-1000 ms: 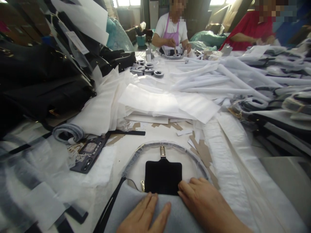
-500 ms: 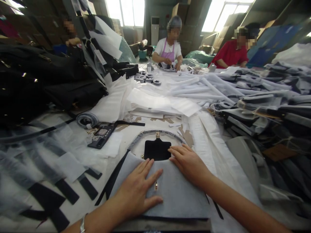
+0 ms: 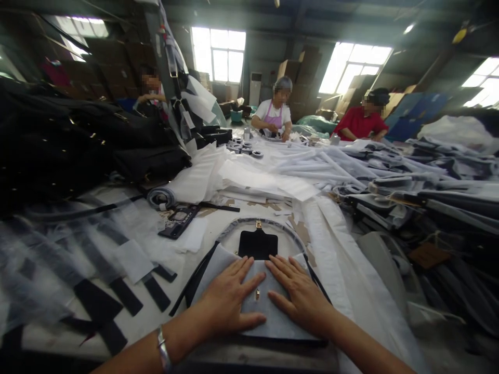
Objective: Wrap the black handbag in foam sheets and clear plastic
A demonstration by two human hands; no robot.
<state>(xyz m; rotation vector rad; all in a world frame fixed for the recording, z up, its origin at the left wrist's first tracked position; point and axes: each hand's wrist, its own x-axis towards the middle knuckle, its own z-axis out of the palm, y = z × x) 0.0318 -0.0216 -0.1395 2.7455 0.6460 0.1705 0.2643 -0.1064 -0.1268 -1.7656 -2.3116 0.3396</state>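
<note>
A handbag (image 3: 278,324) lies flat before me, its front covered by a pale grey protective sheet. My left hand (image 3: 232,296) rests spread on the left half of that sheet. Fingers apart, my right hand (image 3: 294,291) lies flat on the right half. Between the two hands a small gold clasp (image 3: 258,294) pokes through the sheet. Beyond my fingertips a black flap (image 3: 258,245) lies folded back, with a gold buckle (image 3: 259,225) at its far end. The wrapped handle (image 3: 230,228) arches around the flap.
Black straps in clear wrapping (image 3: 127,296) spread over the table at left, near a dark phone-like object (image 3: 179,221). White foam sheets (image 3: 253,174) lie ahead. Black bags (image 3: 78,140) pile up at left, wrapped bag parts (image 3: 429,195) at right. Several people work across the table.
My right hand has moved from the bag's upper right edge down and inward onto the sheet. My left hand stays flat on it. The camera view has tilted up.
</note>
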